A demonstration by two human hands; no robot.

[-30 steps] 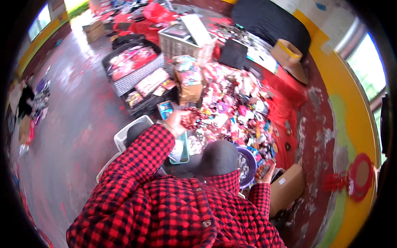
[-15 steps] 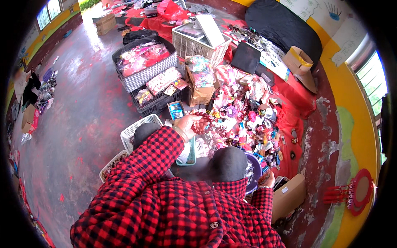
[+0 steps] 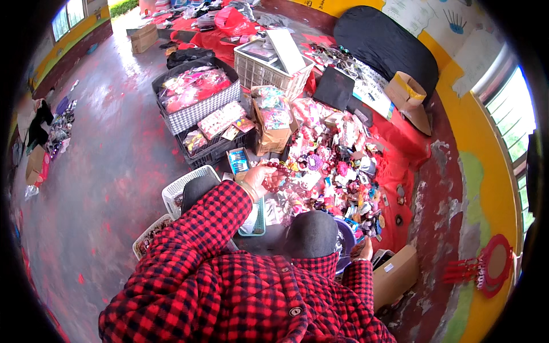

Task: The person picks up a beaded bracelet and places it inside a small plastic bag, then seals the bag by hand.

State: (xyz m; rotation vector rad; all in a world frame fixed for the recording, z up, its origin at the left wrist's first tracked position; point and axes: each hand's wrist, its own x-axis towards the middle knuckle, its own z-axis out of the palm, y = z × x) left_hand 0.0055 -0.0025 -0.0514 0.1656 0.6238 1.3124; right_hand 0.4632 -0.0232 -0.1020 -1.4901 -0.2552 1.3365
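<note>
In front of my knees, my left hand (image 3: 257,179) is closed round a dark red bead bracelet (image 3: 276,178), whose round beads hang over the fingers. Just beyond lies a heaped pile of hair ties and small accessories (image 3: 329,163) in pink, red, white and purple. My right hand (image 3: 364,250) is low at the right, beside a purple basin (image 3: 346,240) that my knee partly covers. Its fingers are small and half hidden, so what they hold does not show. Below my left hand a pale green plastic basket (image 3: 261,220) holds something white.
White baskets (image 3: 171,197) stand by my left knee. Farther off are a checkered bin (image 3: 200,108) of packaged goods, a cardboard box (image 3: 271,134) of packets and a beige crate (image 3: 269,68). An open carton (image 3: 394,277) sits right of my right hand. Red cloth (image 3: 400,160) runs beneath the pile.
The whole view has shifted slightly, so the scene sits a little farther left. My left hand stays over the pile's near edge with the bead bracelet; my right hand remains by the basin.
</note>
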